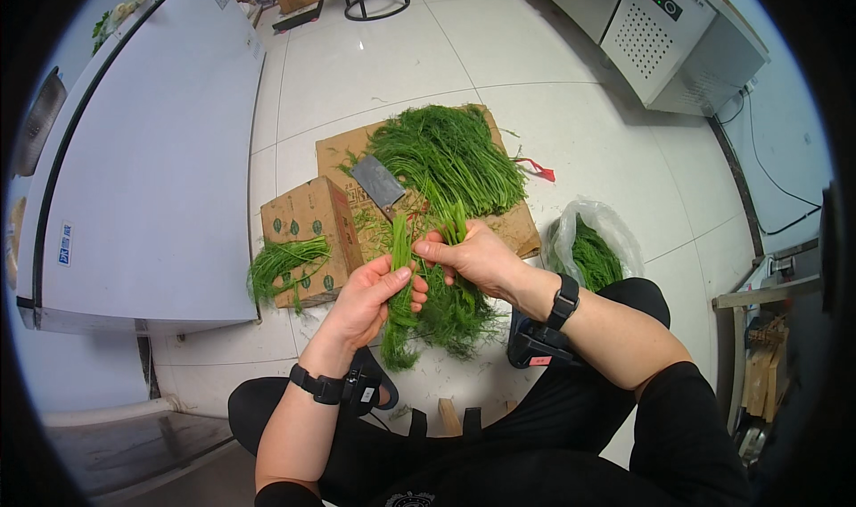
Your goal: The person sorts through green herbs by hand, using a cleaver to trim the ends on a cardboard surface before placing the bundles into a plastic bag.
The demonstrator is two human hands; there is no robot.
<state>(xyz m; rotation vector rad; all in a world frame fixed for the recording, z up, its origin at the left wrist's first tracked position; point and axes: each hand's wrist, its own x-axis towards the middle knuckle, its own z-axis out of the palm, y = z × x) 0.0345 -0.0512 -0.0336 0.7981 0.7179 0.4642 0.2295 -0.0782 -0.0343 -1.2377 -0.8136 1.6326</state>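
Note:
My left hand (374, 293) grips a small bunch of dill (401, 246), stems up and feathery leaves hanging down. Close beside it, my right hand (481, 256) holds another bunch of dill (458, 320) by the stems, its fronds drooping between my feet. Beyond both hands, a large heap of dill (455, 152) covers much of a flattened cardboard sheet (511, 229). A cleaver (378, 179) lies on that sheet left of the heap, its handle towards me. Some more dill (287, 263) rests on a cardboard box (307, 209) to the left.
A plastic bag (625, 229) of greens stands by my right knee. Left is a white appliance (160, 152); at the upper right, a metal cabinet (649, 45) with a vented panel. A red strip (538, 170) lies on the tiled floor (568, 119). A black stool (374, 2) stands far ahead.

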